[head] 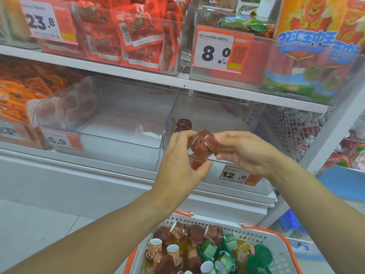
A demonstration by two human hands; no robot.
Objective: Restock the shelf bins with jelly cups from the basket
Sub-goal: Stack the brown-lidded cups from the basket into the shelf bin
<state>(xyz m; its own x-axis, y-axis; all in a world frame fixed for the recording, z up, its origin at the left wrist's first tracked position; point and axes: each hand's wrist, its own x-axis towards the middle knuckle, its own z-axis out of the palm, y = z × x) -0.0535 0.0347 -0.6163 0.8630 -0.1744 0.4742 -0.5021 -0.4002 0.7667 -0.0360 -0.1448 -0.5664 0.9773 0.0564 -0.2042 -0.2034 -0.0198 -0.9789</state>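
At the bottom, a white plastic basket (276, 252) with orange handles holds brown, green and yellow jelly cups (194, 237) in a loose heap. Above it, both hands meet at the front of a clear shelf bin (209, 113). The left hand (177, 161) and right hand (243, 151) each curl fingers round a cluster of brown jelly cups (203, 145), hiding part of the bin's front edge. Inside the bin sit two brown cups (183, 124). A neighbouring clear bin (122, 123) stands left; a 12.0 price tag (237, 176) hangs below.
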